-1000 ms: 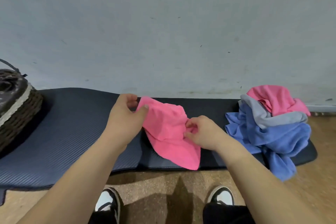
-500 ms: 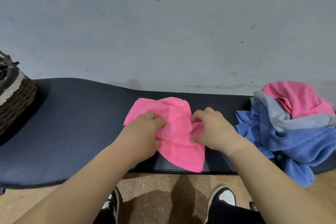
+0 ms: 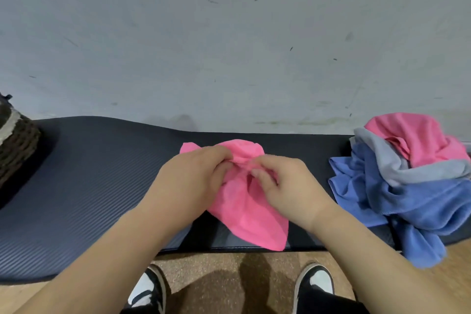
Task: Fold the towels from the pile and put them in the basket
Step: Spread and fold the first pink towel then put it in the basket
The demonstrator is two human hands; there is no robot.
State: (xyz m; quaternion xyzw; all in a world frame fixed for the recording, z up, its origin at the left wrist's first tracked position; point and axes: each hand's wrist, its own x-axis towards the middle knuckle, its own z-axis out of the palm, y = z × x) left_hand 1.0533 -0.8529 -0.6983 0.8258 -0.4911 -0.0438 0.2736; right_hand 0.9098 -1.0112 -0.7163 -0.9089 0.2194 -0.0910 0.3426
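Pinched, with curled fingers (image 3: pixel 218 158) of left hand (image 3: pixel 188 181) and right hand (image 3: pixel 288 186) together, the bunched pink towel (image 3: pixel 249 219) lying on the mat (image 3: pixel 89 186), apparently not yet folded square, with the pile (image 3: pixel 407 186) waiting at the right and the basket (image 3: pixel 17 140), inside unseen, far left.

Bare indoor room, scuffed grey wall (image 3: pixel 229 46), dark ribbed mat (image 3: pixel 89 186), wicker basket (image 3: pixel 17 145)

Bare forearms (image 3: pixel 107 257), black-and-white sneakers (image 3: pixel 316 280), dark trousers (image 3: pixel 328 303)
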